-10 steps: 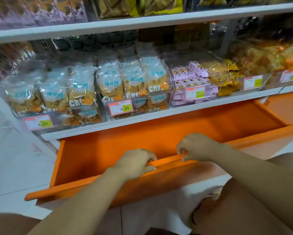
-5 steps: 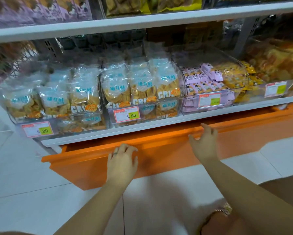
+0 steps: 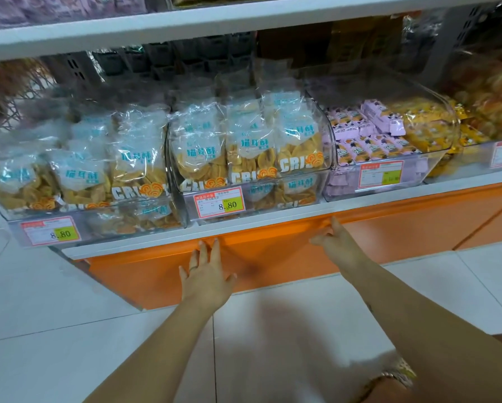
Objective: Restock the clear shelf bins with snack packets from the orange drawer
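Lays the left hand (image 3: 206, 276) flat on the front of the orange drawer (image 3: 145, 274), lower centre of the frame, fingers straight and spread, gripping nothing. Sets the right hand (image 3: 335, 239) just right of centre, fingers extended to the drawer's top edge, right under the white shelf lip (image 3: 273, 225); open too, holding nothing. Shows the drawer pushed in flush beneath the shelf, with no stock inside on view.

Above, across the middle of the frame, finds the clear bins (image 3: 273, 181) packed with crisp packets (image 3: 197, 146) and, right of centre, with small purple packets (image 3: 369, 132).

Risks a pinch, most likely, for the right fingertips, caught between drawer edge and shelf lip under a harder push. Risks also a jolt through the shelf, enough perhaps to tip the tall packets leaning over the bin fronts. Leaves little room for more, seemingly; forcing extra packets in could crush the crisps or spill them onto the tiled floor (image 3: 40, 330).
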